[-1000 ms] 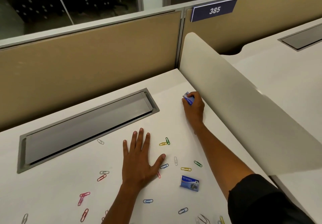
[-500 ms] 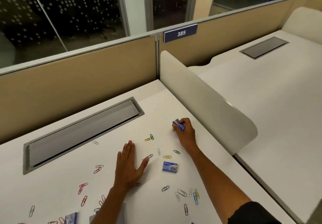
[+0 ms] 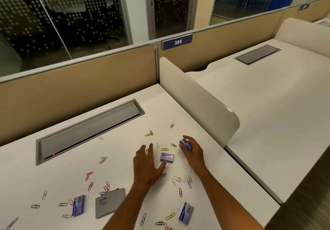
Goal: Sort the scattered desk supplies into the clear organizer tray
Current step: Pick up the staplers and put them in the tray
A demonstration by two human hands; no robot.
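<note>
My right hand (image 3: 193,152) is closed around a small blue staple box (image 3: 185,144), held just above the white desk (image 3: 178,104). My left hand (image 3: 147,164) lies flat with fingers spread; its thumb touches a second blue staple box (image 3: 167,157) lying on the desk between the hands. Two more blue boxes lie nearer me, one at the lower left (image 3: 78,205) and one at the lower right (image 3: 186,213). Several coloured paper clips (image 3: 185,180) are scattered over the desk. No clear organizer tray shows in this view.
A grey flat case (image 3: 109,202) lies near my left forearm. A grey cable hatch (image 3: 89,128) is set into the desk at the back. A curved white divider (image 3: 200,102) bounds the desk on the right, tan partition panels (image 3: 71,86) behind.
My right hand has pulled back from the divider toward me with the blue box in it. My left hand has shifted right up to the second box. The view has widened, showing more boxes.
</note>
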